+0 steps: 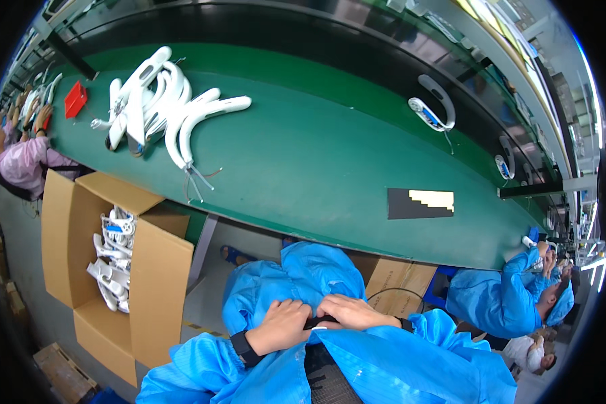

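My left hand (283, 326) rests near my lap with its fingers curled. Beside it, my right hand (357, 312) is closed too, fingertips bent down. Between them shows a small black thing (312, 323) with a white edge, mostly covered by the fingers, so its kind cannot be made out. Both hands are in front of my blue smock (411, 360), away from the green workbench (303, 148). On the bench's left part lies a pile of white curved plastic parts (156, 101), some with wires sticking out.
An open cardboard box (158, 296) holding more white parts stands left of my legs. On the bench are a red tray (75, 99), a black card with yellow steps (421, 204) and a white curved device (432, 113). Co-workers sit left and right; a closed carton (402, 283) is underneath.
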Demonstrator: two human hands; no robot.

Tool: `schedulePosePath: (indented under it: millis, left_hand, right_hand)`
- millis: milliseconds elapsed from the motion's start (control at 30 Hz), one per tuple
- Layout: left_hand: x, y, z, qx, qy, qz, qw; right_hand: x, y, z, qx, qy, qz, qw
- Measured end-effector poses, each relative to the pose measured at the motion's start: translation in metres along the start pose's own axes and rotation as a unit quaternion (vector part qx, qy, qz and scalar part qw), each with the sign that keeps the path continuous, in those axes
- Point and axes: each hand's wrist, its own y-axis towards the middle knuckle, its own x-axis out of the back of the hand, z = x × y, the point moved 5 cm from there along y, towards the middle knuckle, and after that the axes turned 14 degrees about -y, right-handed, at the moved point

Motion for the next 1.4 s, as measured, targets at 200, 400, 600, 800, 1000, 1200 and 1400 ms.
schedulePosePath:
  millis: [200,400,600,800,1000,1200,1400]
  left_hand:
    - [0.005,0.006,-0.016,-0.056,-0.088,-0.029,0.994]
    - [0.013,0.013,-0.036,-0.052,-0.102,0.048,0.992]
    - [0.005,0.012,-0.03,-0.026,-0.114,0.025,0.993]
    - [0.007,0.011,-0.029,-0.047,-0.071,0.011,0.996]
    - [0.0,0.008,-0.023,-0.041,-0.025,0.026,0.999]
    - [-0.011,0.003,-0.007,-0.036,-0.203,-0.038,0.978]
    - [-0.016,0.003,0.02,0.033,-0.497,-0.129,0.858]
  right_hand:
    - [-0.001,-0.017,-0.01,-0.003,-0.011,0.0,1.0]
    - [-0.017,-0.024,-0.031,0.065,0.035,-0.034,0.997]
    - [-0.024,-0.023,-0.035,0.089,0.131,-0.058,0.986]
    - [-0.016,-0.032,-0.034,0.002,0.207,-0.004,0.978]
    - [-0.014,-0.017,-0.033,-0.003,0.221,0.078,0.972]
    - [-0.015,-0.015,-0.027,0.038,0.151,0.074,0.985]
    - [0.043,-0.087,-0.032,-0.002,0.338,-0.125,0.933]
